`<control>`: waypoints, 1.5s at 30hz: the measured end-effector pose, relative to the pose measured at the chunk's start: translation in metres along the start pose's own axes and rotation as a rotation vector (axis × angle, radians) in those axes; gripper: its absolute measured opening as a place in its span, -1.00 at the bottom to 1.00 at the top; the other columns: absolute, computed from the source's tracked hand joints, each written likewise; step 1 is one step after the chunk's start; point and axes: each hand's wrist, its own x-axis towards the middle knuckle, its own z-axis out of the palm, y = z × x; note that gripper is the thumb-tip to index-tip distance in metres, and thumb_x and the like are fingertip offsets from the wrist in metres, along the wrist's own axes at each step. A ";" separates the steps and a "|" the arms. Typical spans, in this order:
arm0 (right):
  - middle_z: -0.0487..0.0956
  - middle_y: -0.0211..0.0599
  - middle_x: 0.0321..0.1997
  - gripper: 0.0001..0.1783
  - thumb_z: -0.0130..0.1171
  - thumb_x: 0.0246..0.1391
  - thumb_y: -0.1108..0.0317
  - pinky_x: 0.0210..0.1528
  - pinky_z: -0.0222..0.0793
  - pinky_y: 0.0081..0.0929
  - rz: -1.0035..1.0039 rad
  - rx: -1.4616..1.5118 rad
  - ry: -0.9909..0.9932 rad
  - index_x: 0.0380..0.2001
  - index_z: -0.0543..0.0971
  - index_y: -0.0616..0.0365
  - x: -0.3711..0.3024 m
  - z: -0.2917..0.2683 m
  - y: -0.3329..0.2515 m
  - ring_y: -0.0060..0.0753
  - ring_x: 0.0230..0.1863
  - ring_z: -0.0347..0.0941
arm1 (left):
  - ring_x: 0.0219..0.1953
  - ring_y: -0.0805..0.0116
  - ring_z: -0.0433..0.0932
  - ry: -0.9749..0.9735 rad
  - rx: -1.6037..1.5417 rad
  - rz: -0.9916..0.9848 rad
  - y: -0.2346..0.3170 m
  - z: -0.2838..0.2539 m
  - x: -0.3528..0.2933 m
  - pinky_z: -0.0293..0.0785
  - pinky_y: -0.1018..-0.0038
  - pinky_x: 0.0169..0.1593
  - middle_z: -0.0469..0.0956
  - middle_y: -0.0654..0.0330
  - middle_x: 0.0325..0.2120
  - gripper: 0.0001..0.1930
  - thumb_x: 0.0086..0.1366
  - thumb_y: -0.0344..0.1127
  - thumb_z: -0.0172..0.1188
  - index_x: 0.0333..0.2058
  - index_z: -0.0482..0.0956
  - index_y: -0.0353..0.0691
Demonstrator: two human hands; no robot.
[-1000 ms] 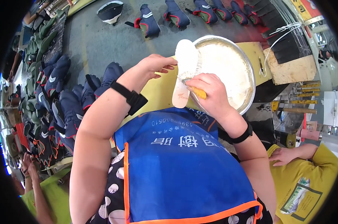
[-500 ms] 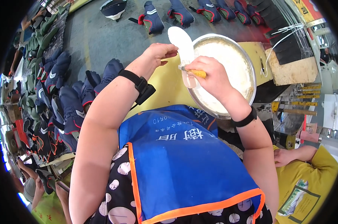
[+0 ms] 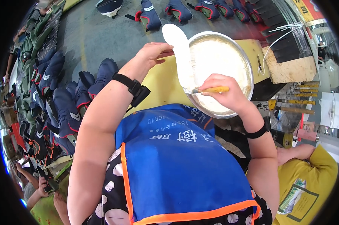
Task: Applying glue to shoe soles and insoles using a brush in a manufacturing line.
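My left hand (image 3: 153,53) is closed on the edge of a white shoe insole (image 3: 177,45), tilted over the left rim of a round metal bowl (image 3: 250,73). White paste (image 3: 218,56) fills much of the bowl. In my right hand (image 3: 226,93) is a brush (image 3: 216,89) with a yellow handle, gripped between thumb and fingers. Its tip meets the lower heel end of the insole. The insole's upper face looks white from end to end.
The bowl stands on a yellow board (image 3: 160,84). Navy shoes (image 3: 148,17) line the far side, and more shoes (image 3: 66,107) crowd the left. A white cable (image 3: 267,56) and a wooden board (image 3: 291,69) lie right. A person in a yellow shirt (image 3: 308,183) sits at lower right.
The brush has moved down and right to the heel end, its handle now swung level. The heel, pinkish before, is now white. My left hand still grips the insole.
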 end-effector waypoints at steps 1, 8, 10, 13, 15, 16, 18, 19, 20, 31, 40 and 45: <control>0.66 -0.31 -0.29 -0.84 0.39 0.00 0.53 -0.13 0.46 -0.46 0.045 0.060 -0.041 -0.29 0.73 0.17 0.004 -0.006 0.000 -0.34 -0.23 0.60 | 0.00 0.44 0.57 0.000 -0.001 0.001 -0.001 -0.002 0.001 0.31 0.24 0.06 0.64 0.29 -0.13 -0.84 0.29 -0.28 0.31 -0.17 0.64 -0.10; 0.67 -0.28 -0.30 -0.84 0.40 0.00 0.51 -0.14 0.47 -0.45 -0.146 0.023 0.352 -0.28 0.73 0.17 0.070 -0.002 0.028 -0.32 -0.23 0.60 | -0.12 0.42 0.60 -0.033 -0.097 0.002 -0.001 -0.003 0.009 0.42 0.33 -0.01 0.64 0.27 -0.20 -0.84 0.26 -0.37 0.34 -0.18 0.63 -0.16; 0.66 -0.27 -0.30 -0.84 0.39 0.01 0.48 -0.15 0.48 -0.45 -0.098 -0.108 0.308 -0.28 0.73 0.13 0.072 0.006 0.033 -0.28 -0.24 0.61 | -0.14 0.43 0.61 -0.027 -0.120 -0.006 -0.002 -0.003 0.010 0.44 0.34 -0.03 0.64 0.27 -0.23 -0.84 0.25 -0.39 0.35 -0.20 0.62 -0.16; 0.65 -0.26 -0.32 -0.86 0.38 0.03 0.46 -0.18 0.49 -0.45 -0.088 -0.128 0.256 -0.28 0.73 0.11 0.050 0.016 0.025 -0.25 -0.26 0.60 | -0.15 0.43 0.61 -0.010 -0.138 -0.011 -0.003 -0.006 0.009 0.48 0.32 -0.04 0.64 0.28 -0.25 -0.86 0.25 -0.40 0.35 -0.22 0.62 -0.16; 0.66 -0.28 -0.32 -0.86 0.39 0.02 0.46 -0.19 0.50 -0.44 -0.091 -0.123 0.241 -0.29 0.73 0.11 0.027 0.021 0.018 -0.25 -0.27 0.61 | -0.16 0.42 0.62 -0.043 -0.142 0.022 -0.004 -0.007 0.012 0.49 0.30 -0.02 0.64 0.27 -0.24 -0.85 0.26 -0.40 0.34 -0.21 0.61 -0.17; 0.66 -0.28 -0.32 -0.86 0.39 0.02 0.46 -0.18 0.50 -0.44 -0.068 -0.102 0.208 -0.29 0.73 0.11 0.017 0.022 0.013 -0.25 -0.27 0.61 | -0.16 0.42 0.62 -0.044 -0.148 0.022 -0.005 -0.008 0.012 0.49 0.30 -0.02 0.64 0.27 -0.24 -0.85 0.26 -0.40 0.34 -0.21 0.61 -0.17; 0.67 -0.30 -0.31 -0.86 0.40 0.01 0.47 -0.17 0.50 -0.44 -0.029 -0.090 0.133 -0.29 0.73 0.12 0.002 0.021 0.005 -0.27 -0.26 0.61 | -0.14 0.39 0.66 -0.063 -0.133 0.041 -0.005 -0.011 0.014 0.47 0.34 -0.07 0.68 0.23 -0.21 -0.81 0.26 -0.42 0.33 -0.15 0.62 -0.22; 0.67 -0.30 -0.31 -0.86 0.40 0.01 0.47 -0.17 0.50 -0.44 -0.029 -0.091 0.129 -0.29 0.73 0.12 0.001 0.016 0.001 -0.27 -0.26 0.61 | -0.14 0.39 0.66 -0.063 -0.137 0.041 -0.007 -0.011 0.014 0.47 0.34 -0.07 0.68 0.23 -0.21 -0.81 0.26 -0.42 0.33 -0.15 0.62 -0.22; 0.67 -0.30 -0.31 -0.85 0.40 0.02 0.48 -0.16 0.50 -0.44 -0.033 -0.038 0.076 -0.29 0.73 0.13 -0.001 0.012 -0.003 -0.29 -0.26 0.61 | -0.14 0.39 0.66 -0.052 -0.138 0.037 -0.007 -0.011 0.014 0.47 0.34 -0.07 0.68 0.23 -0.20 -0.81 0.27 -0.41 0.33 -0.14 0.62 -0.22; 0.63 -0.28 -0.31 -0.86 0.35 0.03 0.44 -0.16 0.49 -0.43 -0.258 -0.227 0.144 -0.29 0.71 0.07 0.038 0.027 0.007 -0.25 -0.22 0.60 | -0.17 0.41 0.62 -0.084 -0.071 0.031 -0.008 -0.012 0.017 0.49 0.34 -0.02 0.66 0.29 -0.25 -0.86 0.27 -0.34 0.33 -0.21 0.64 -0.13; 0.66 -0.32 -0.31 -0.89 0.38 0.04 0.41 -0.14 0.48 -0.44 -0.047 0.076 0.385 -0.32 0.69 0.10 0.089 -0.016 0.019 -0.27 -0.23 0.62 | -0.30 0.46 0.62 -0.162 -0.002 0.065 -0.006 -0.005 -0.004 0.57 0.47 -0.12 0.66 0.28 -0.32 -0.89 0.28 -0.35 0.34 -0.25 0.63 -0.16; 0.62 -0.23 -0.29 -0.87 0.38 0.03 0.37 -0.22 0.46 -0.35 -0.148 -0.192 0.427 -0.32 0.70 0.12 0.131 -0.020 0.045 -0.11 -0.29 0.58 | -0.34 0.48 0.61 -0.189 0.040 0.089 -0.007 0.004 -0.005 0.57 0.48 -0.13 0.64 0.31 -0.38 -0.89 0.26 -0.36 0.36 -0.27 0.63 -0.18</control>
